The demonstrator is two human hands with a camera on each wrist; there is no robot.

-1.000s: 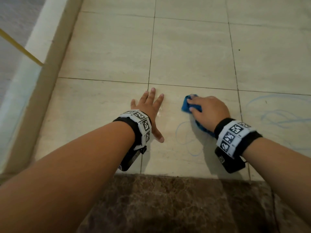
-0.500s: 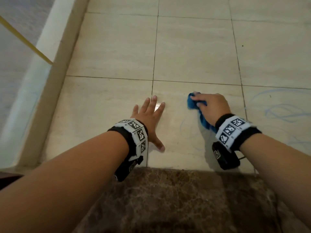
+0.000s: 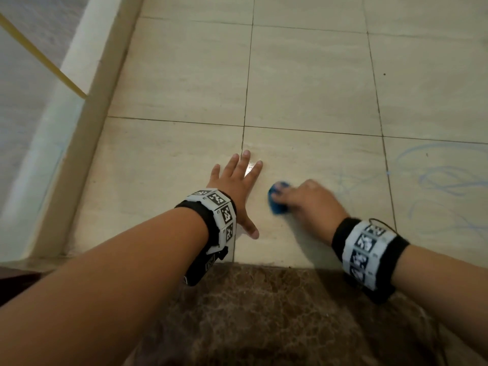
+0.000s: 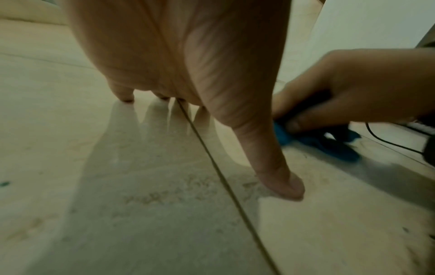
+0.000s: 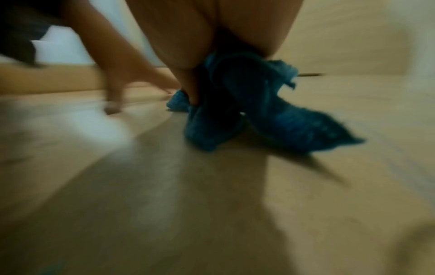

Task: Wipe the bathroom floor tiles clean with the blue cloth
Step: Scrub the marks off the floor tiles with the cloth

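**Blue cloth pressed to the tile by the right hand**

Nearest, a dark brown marbled stone threshold (image 3: 264, 313) is seen. Beyond it, the crumpled blue cloth (image 3: 276, 201) is gripped by the right hand (image 3: 309, 204), fingers curled round it, and held against the beige floor tiles (image 3: 303, 83). Just beside it, the left hand (image 3: 235, 186) is laid flat, fingers spread. Farther right, blue scribble marks (image 3: 443, 178) are visible.

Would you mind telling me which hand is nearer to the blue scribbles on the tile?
Right. The right hand, gripping the blue cloth, is just beside the blue scribbles; the left hand rests flat farther away.
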